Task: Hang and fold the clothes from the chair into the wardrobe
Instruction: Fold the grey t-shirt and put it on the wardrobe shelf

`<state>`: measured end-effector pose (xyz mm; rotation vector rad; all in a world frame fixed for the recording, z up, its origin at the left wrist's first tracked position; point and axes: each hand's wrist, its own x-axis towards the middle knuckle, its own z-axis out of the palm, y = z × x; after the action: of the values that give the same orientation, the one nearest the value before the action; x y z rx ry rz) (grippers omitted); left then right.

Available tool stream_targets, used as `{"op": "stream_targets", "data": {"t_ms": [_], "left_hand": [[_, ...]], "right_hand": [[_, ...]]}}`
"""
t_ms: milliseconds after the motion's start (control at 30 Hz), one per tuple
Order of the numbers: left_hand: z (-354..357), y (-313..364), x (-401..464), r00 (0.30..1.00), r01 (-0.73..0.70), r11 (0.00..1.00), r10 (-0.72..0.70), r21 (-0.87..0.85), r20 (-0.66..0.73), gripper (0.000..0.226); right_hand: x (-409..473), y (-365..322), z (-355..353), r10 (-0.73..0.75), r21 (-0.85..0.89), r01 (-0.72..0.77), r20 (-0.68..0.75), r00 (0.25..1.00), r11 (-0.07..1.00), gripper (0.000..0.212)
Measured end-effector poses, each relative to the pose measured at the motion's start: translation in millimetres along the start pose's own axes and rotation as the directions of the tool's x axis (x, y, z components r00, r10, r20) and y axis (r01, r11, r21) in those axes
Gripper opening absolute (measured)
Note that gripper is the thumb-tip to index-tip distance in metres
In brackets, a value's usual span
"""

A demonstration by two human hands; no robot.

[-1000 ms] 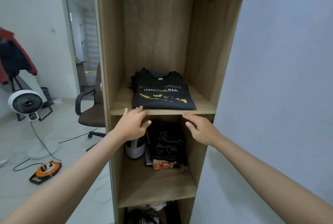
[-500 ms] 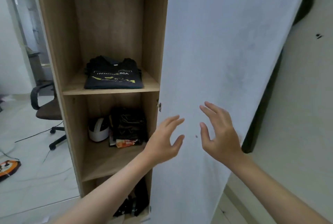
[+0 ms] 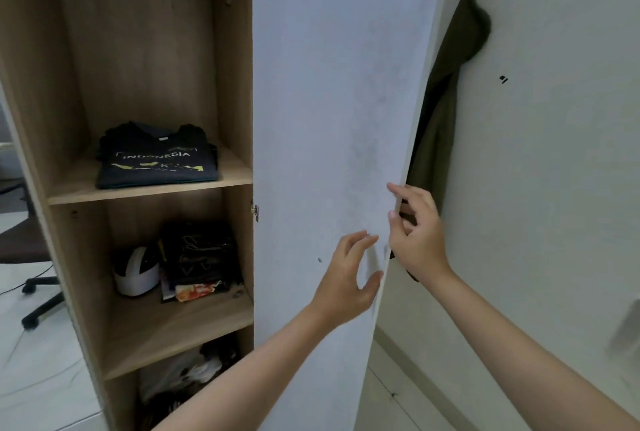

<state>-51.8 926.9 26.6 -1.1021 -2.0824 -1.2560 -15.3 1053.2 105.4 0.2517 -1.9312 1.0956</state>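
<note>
The wooden wardrobe (image 3: 235, 91) stands open on the left. A folded black T-shirt (image 3: 157, 162) printed INDONESIA lies on its upper shelf (image 3: 149, 193). The white wardrobe door (image 3: 329, 101) fills the middle of the view. My right hand (image 3: 417, 236) is at the door's free edge, with fingertips on the front face and the other fingers curled behind it. My left hand (image 3: 348, 278) is spread open against the door face just below, its thumb at the edge. The chair (image 3: 24, 243) with the clothes is only partly in view at the far left.
The middle shelf holds a white helmet (image 3: 136, 271) and a dark stack of items (image 3: 201, 257). More things fill the bottom compartment (image 3: 183, 371). A dark green garment (image 3: 446, 94) hangs on the wall hook behind the door. The white wall (image 3: 554, 153) is on the right.
Both hands left the upper shelf's front edge and moved right to the white door. My right hand has now reached the door's free edge and curled around it; the view turned right.
</note>
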Motion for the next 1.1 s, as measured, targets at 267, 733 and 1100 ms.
{"op": "stream_targets", "data": {"t_ms": [267,733,1100], "left_hand": [[-55.1,-2.6,-61.5,0.976,-0.015,1.0,0.012,-0.012,-0.218,0.029],[-289.4,-88.2,-160.6,0.9,0.148,0.956,-0.024,0.254,-0.435,0.042],[-420.6,-214.4,-136.5,0.928,0.333,0.768,-0.164,0.548,-0.334,0.063]], "right_hand": [[-27.0,-59.9,44.4,-0.178,0.149,0.167,0.067,0.982,0.975,0.027],[-37.6,-155.7,284.2,-0.537,0.282,0.466,0.283,0.795,0.839,0.061],[19.2,-163.3,450.7,-0.413,-0.194,0.587,0.543,0.732,0.786,0.099]]}}
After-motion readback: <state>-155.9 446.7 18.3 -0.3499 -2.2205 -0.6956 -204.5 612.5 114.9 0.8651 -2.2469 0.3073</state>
